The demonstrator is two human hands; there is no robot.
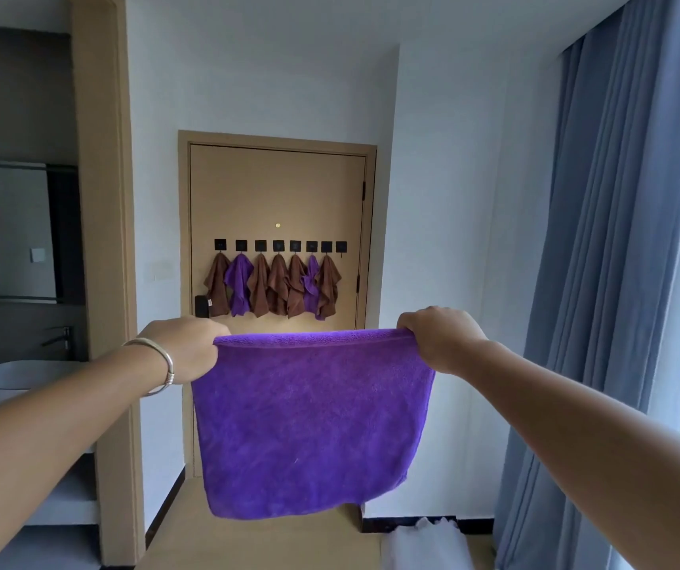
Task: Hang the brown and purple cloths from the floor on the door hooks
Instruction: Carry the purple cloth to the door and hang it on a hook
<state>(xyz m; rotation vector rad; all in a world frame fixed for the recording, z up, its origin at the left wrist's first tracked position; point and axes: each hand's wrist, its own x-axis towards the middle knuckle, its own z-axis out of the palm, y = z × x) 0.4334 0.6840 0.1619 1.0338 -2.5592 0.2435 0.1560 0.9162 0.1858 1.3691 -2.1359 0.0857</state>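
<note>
Head view: both hands, left and right, grip purple cloth spread before door hooks.

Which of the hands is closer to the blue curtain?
The right. The right hand grips the purple cloth at its top corner on the blue curtain's side. The left hand grips the opposite corner, over by the bathroom doorway.

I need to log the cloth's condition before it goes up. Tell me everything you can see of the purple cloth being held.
The purple cloth looks like plush microfibre, rectangular, with a hemmed top edge. It hangs spread flat in the air, stretched between the left hand and right hand, which grip its top corners. Its bottom edge sags unevenly. Nothing else touches it.
</note>
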